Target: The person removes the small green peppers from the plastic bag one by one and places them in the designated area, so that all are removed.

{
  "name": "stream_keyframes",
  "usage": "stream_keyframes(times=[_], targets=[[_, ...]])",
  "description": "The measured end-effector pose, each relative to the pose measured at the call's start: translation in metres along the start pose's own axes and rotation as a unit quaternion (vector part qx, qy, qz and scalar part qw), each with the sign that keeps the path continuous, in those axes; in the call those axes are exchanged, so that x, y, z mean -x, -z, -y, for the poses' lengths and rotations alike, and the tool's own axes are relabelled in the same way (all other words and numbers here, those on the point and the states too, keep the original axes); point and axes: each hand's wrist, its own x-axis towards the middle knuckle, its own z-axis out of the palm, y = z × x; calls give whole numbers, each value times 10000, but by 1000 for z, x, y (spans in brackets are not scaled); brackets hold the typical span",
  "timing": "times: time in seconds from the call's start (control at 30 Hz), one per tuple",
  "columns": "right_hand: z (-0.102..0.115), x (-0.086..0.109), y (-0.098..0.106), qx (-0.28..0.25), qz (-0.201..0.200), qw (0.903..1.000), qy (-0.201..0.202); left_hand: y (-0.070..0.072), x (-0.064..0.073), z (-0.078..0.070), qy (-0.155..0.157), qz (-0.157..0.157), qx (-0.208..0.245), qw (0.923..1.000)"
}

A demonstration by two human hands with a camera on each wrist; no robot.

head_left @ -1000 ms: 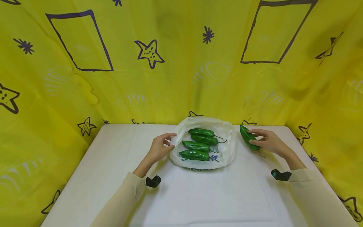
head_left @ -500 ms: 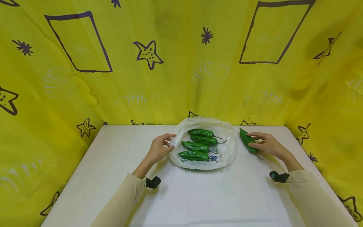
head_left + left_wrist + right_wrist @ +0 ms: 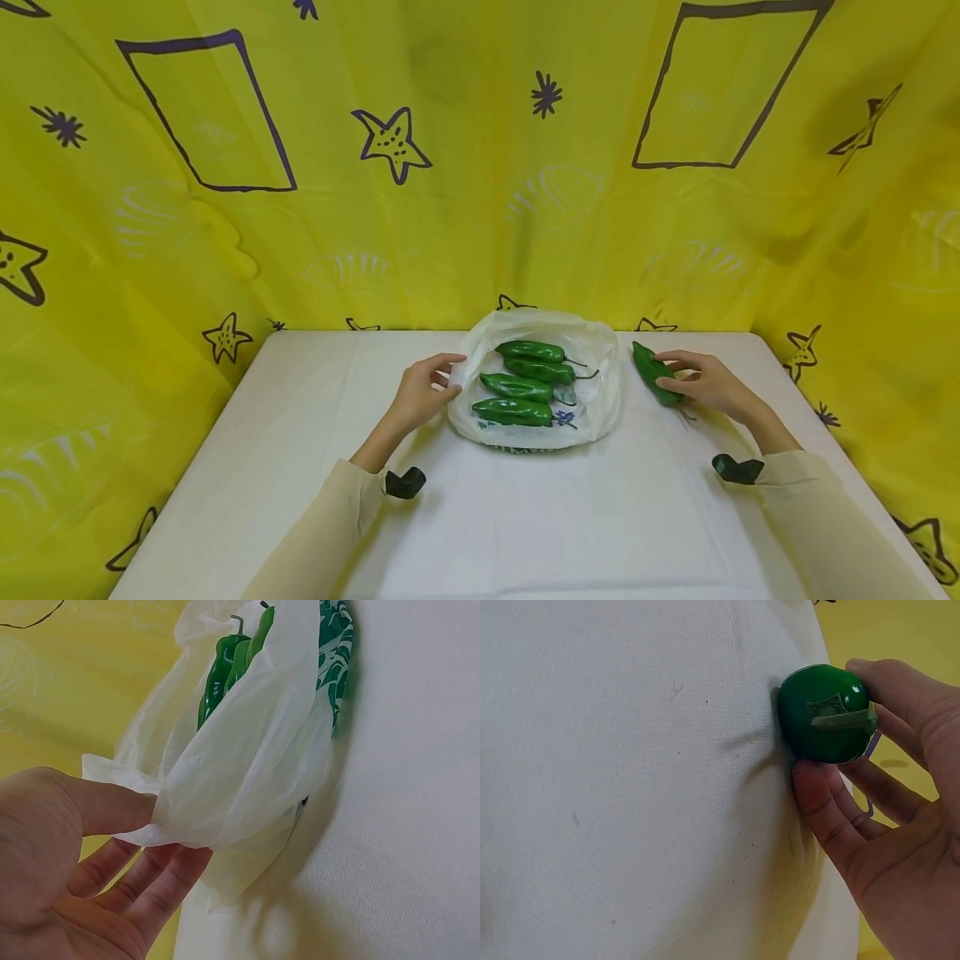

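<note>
A pale, translucent plastic bag [image 3: 609,404] lies with its mouth spread wide, and several glossy green peppers [image 3: 513,412] rest side by side in it, stems to the right. At the bag's left rim, my left hand [image 3: 420,392] pinches the plastic between thumb and fingers. The left wrist view shows that thumb on top of the bag film [image 3: 232,772]. To the right of the bag, my right hand [image 3: 711,385] holds another green pepper [image 3: 647,368] between thumb and fingers. In the right wrist view this pepper [image 3: 802,724] is stem-end on, against the white cloth.
A white cloth covers the table [image 3: 585,525]. Yellow curtains [image 3: 465,242] with starfish drawings hang behind it and at both sides. A green leafy print [image 3: 335,667] shows on the bag's outside. Dark devices sit at both cuffs, such as the right wrist device [image 3: 737,469].
My right hand and its pepper have come slightly down and nearer, with little motion in the last half second. My left hand and the bag have stayed in place.
</note>
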Motion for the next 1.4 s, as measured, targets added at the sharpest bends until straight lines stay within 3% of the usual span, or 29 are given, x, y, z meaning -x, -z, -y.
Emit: stream_keyframes(times=[0.87, 1.4], targets=[[0, 0, 2, -156, 163, 9997, -95, 0, 1, -1, -35, 6, -34, 10000], [11, -1, 16, 128, 862, 9962, 61, 0, 2, -4, -194, -6, -160, 9997]])
